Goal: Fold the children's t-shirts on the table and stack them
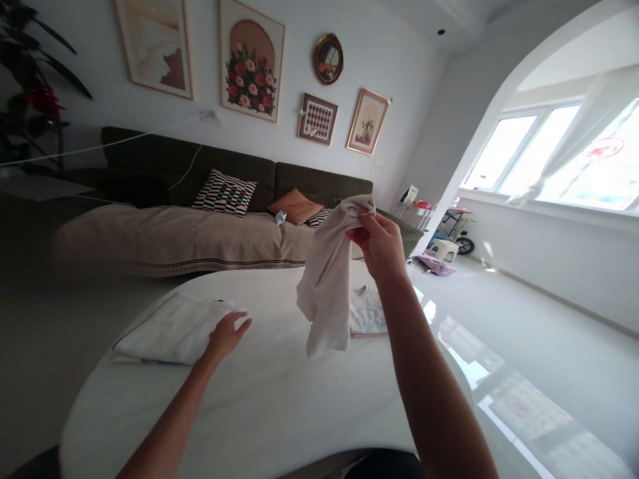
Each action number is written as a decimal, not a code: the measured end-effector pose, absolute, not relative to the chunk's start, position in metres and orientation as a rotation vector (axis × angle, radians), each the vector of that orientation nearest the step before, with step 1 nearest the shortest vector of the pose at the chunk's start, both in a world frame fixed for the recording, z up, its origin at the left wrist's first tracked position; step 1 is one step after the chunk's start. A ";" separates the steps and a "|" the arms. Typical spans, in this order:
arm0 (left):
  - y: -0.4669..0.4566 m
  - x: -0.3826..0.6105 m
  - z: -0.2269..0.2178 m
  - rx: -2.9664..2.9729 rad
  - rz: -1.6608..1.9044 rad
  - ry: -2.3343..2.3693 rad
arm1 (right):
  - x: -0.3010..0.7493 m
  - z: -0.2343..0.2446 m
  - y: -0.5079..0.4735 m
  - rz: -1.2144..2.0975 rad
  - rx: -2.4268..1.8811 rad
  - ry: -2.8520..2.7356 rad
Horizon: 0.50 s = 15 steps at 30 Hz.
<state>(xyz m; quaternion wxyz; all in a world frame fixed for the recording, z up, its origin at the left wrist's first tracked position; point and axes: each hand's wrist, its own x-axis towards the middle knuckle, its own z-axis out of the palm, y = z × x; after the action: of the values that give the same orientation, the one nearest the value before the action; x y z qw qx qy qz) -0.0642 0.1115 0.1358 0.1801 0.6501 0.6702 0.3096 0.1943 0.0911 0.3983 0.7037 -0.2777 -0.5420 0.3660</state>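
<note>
in the head view, your right hand (383, 245) pinched the beige garment (327, 286) near its top; it hung over the white surface (279, 412), near a folded printed shirt (367, 309). your left hand (225, 336), loosely spread, was by the folded white garment (167, 327).

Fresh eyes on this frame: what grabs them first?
The pale, trouser-like garment hanging from the right grip above the white table. Then the framed rose picture on the wall behind, and the black-and-white patterned cushion on the dark green sofa.
</note>
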 end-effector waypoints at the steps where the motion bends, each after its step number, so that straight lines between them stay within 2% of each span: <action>1: 0.113 -0.048 0.153 1.882 0.940 1.782 | 0.190 0.401 0.088 0.802 -0.607 -1.229; 6: 0.106 0.020 0.227 1.859 1.369 1.104 | 0.176 0.407 0.073 0.752 -0.618 -1.327; 11: 0.118 0.005 0.263 1.702 1.579 1.103 | 0.208 0.404 0.070 0.567 -0.684 -1.196; 15: 0.130 -0.033 0.291 1.620 1.756 1.186 | 0.233 0.386 0.079 0.649 -0.821 -1.217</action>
<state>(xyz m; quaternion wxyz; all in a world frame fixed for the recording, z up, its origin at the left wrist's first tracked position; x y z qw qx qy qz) -0.0331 0.1301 0.2912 0.2350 0.5902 0.4322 0.6400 0.2326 0.0785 0.3860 0.6947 -0.3679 -0.5453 0.2909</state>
